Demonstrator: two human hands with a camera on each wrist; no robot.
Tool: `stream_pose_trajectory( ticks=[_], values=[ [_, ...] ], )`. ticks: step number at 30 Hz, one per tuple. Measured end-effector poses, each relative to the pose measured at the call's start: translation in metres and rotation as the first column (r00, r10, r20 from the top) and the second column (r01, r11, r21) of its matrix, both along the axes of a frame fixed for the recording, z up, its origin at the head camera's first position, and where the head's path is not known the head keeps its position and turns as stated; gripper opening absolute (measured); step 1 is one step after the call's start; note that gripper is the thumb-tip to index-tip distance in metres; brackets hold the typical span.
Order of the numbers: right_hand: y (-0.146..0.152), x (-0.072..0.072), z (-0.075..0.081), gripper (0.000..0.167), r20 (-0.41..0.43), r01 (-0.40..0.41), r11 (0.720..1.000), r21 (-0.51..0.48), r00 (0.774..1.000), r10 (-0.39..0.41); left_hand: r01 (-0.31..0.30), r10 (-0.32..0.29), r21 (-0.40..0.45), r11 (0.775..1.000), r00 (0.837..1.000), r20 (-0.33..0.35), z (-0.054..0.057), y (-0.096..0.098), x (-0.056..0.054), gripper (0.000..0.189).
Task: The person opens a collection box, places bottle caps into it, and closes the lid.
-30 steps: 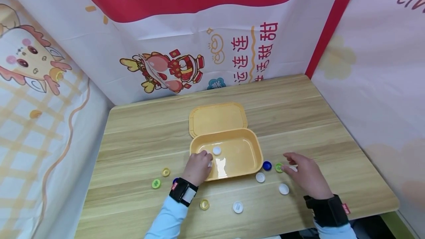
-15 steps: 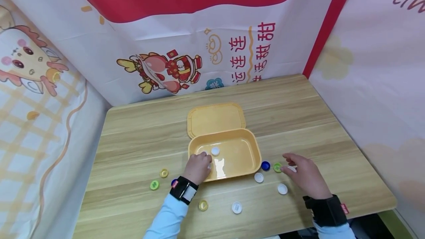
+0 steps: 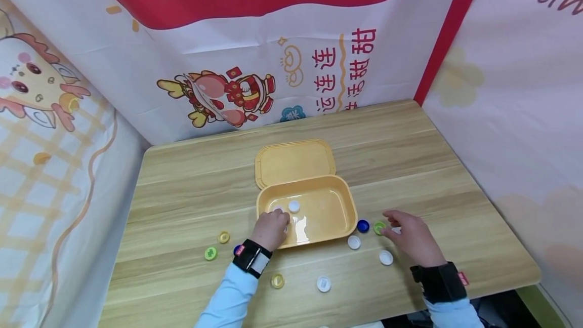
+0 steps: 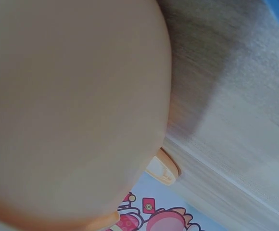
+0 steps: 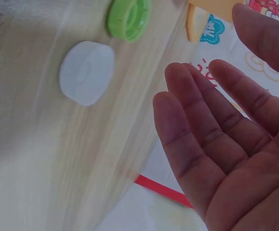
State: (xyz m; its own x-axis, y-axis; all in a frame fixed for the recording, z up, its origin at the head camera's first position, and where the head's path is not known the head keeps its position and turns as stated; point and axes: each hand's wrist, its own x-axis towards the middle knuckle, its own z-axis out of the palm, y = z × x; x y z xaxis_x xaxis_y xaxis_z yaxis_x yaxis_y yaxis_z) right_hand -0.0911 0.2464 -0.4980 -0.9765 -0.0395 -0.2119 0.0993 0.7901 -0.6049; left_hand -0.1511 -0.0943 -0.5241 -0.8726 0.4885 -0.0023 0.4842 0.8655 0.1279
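Observation:
In the head view my left hand (image 3: 269, 229) reaches over the near left corner of the yellow plastic box (image 3: 339, 181), fingers bent down inside it; its palm side is hidden. A white disc (image 3: 294, 206) lies in the box, and more white shows beside the fingers. The left wrist view is mostly filled by the hand. My right hand (image 3: 414, 237) hovers right of the box, fingers relaxed and apart, holding nothing. Below its fingers are a white disc (image 5: 86, 73) and a green button-like ring (image 5: 129, 19). A blue button-like disc (image 3: 363, 226) lies between box and hand.
The matching yellow lid (image 3: 296, 162) lies behind the box. White discs (image 3: 385, 257), yellow rings (image 3: 277, 281) and a green button (image 3: 210, 253) are scattered on the wooden table (image 3: 182, 191). A blue piece (image 3: 237, 250) is partly hidden by the left wrist. Printed cloth stands behind.
The right hand has shifted slightly left, close to the green ring and white disc. The left hand stays at the box. The whole head view has drifted a little.

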Motion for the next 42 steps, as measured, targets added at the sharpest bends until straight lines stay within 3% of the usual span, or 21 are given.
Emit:
stream_pose_trajectory(
  ticks=[11,15,19,25,29,35,42],
  values=[
    [0.002,-0.003,-0.01,0.046,0.032,0.021,0.999,0.027,0.999,-0.022,0.006,-0.006,0.076,0.997,1.0,-0.006,-0.003,-0.004,0.001,0.015],
    [-0.001,-0.006,-0.01,0.046,0.038,0.006,0.998,0.061,0.999,-0.009,0.014,-0.01,0.129,0.992,0.999,-0.036,0.006,-0.009,0.002,0.023],
    [-0.004,-0.011,-0.013,0.046,0.035,-0.015,0.995,0.094,0.999,0.011,0.01,0.007,0.202,0.979,0.997,-0.081,0.023,-0.018,0.006,0.034],
    [-0.009,-0.02,-0.023,0.046,0.086,-0.036,0.995,0.089,0.996,0.029,-0.004,0.05,0.265,0.964,0.985,-0.167,0.049,-0.037,0.025,0.036],
    [-0.012,-0.023,-0.029,0.044,0.084,-0.052,0.992,0.118,0.996,0.042,-0.042,0.091,0.271,0.962,0.981,-0.171,0.056,-0.046,0.041,0.035],
    [-0.017,-0.025,-0.032,0.041,0.057,-0.073,0.985,0.16,0.996,0.064,-0.152,0.199,0.305,0.94,0.971,-0.132,0.055,-0.059,0.061,0.035],
    [-0.02,-0.028,-0.031,0.04,0.076,-0.085,0.982,0.17,0.994,0.073,-0.205,0.257,0.335,0.92,0.959,-0.117,0.045,-0.072,0.073,0.033]
  ],
)
